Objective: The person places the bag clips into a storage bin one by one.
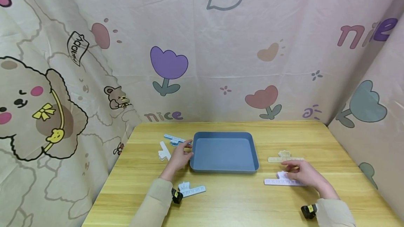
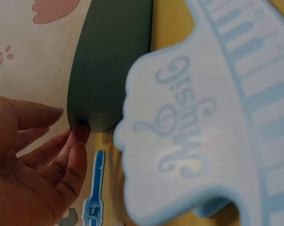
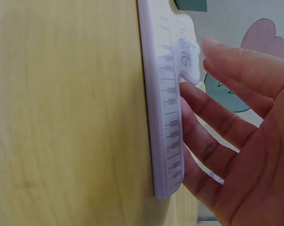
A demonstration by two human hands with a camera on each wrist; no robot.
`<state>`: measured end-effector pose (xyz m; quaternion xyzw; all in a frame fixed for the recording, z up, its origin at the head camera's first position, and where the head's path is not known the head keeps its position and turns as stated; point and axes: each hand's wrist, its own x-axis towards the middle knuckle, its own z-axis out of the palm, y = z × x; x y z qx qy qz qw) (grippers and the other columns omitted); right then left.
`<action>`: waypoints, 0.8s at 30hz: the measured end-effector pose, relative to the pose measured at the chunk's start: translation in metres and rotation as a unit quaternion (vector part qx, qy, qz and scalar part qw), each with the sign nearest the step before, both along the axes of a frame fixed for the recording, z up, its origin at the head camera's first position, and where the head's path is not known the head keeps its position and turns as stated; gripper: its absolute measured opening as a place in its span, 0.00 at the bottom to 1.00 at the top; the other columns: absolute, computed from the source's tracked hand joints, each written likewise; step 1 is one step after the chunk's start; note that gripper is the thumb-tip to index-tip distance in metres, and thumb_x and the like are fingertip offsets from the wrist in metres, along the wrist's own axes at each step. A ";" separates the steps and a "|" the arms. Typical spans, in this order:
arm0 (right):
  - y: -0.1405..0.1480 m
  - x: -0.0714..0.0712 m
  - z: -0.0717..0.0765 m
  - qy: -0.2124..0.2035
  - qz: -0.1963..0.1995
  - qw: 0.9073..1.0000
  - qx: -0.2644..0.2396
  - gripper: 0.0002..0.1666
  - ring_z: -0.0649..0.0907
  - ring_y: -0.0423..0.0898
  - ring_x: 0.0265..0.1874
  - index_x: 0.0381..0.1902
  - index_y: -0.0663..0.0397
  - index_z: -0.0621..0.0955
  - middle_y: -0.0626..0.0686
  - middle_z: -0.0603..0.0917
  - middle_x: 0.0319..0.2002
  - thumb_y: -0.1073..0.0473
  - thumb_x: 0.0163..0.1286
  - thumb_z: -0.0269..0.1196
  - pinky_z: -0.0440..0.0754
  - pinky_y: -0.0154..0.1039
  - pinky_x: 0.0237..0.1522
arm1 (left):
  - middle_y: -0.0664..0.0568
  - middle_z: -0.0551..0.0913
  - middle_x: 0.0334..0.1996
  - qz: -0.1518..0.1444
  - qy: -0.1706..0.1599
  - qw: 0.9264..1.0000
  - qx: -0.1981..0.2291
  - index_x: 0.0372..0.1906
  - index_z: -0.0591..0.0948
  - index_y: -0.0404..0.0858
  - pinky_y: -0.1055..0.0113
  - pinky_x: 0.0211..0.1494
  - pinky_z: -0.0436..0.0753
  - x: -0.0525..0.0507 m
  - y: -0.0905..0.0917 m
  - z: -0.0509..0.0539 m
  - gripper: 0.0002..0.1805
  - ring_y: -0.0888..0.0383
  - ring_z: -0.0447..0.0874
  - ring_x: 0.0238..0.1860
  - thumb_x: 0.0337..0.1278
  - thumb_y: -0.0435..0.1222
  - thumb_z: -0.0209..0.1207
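Note:
A blue-grey rectangular tray lies in the middle of the table. My left hand is at its left side, and in the left wrist view the fingertips touch the tray wall with the thumb apart. Over on the right, my right hand reaches a lavender piano-key clip. Its loosely bent fingers lie along the clip's far side, while the thumb stays near the handle, not visibly pinching. A pale yellow clip lies just behind that one.
Left of the tray lie a blue clip and a white clip. A light blue clip marked "Music" sits nearer, beside the left forearm. Patterned cloth hangs behind the wooden table and at both sides.

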<state>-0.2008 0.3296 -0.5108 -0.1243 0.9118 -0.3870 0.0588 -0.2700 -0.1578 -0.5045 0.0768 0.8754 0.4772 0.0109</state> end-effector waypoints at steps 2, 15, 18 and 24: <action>0.001 -0.001 -0.003 0.001 0.002 1.000 0.003 0.26 0.81 0.47 0.37 0.53 0.65 0.82 0.53 0.83 0.38 0.66 0.55 0.72 0.79 0.35 0.39 | 0.37 0.78 0.54 0.000 0.001 1.000 -0.002 0.68 0.70 0.33 0.64 0.34 0.81 -0.001 0.000 -0.001 0.30 0.56 0.80 0.33 0.60 0.23 0.59; 0.001 -0.004 -0.011 0.002 0.011 1.000 0.019 0.23 0.76 0.41 0.32 0.51 0.62 0.84 0.48 0.80 0.33 0.63 0.56 0.71 0.75 0.35 0.36 | 0.38 0.79 0.52 0.003 -0.005 1.000 -0.008 0.64 0.73 0.29 0.65 0.35 0.80 -0.005 -0.001 -0.007 0.27 0.56 0.80 0.34 0.58 0.21 0.58; 0.000 -0.004 -0.010 -0.006 0.012 1.000 0.023 0.20 0.75 0.43 0.32 0.49 0.60 0.85 0.48 0.80 0.33 0.63 0.57 0.71 0.74 0.35 0.34 | 0.37 0.78 0.54 -0.001 -0.001 1.000 -0.014 0.63 0.74 0.29 0.65 0.34 0.79 -0.004 -0.001 -0.007 0.25 0.57 0.78 0.31 0.59 0.22 0.58; -0.003 -0.004 -0.009 -0.017 0.003 0.999 0.034 0.15 0.75 0.44 0.31 0.44 0.57 0.87 0.47 0.81 0.32 0.63 0.57 0.70 0.73 0.35 0.33 | 0.36 0.78 0.56 -0.010 -0.003 1.000 -0.011 0.62 0.75 0.27 0.62 0.37 0.80 -0.002 0.000 -0.007 0.22 0.54 0.81 0.36 0.62 0.22 0.56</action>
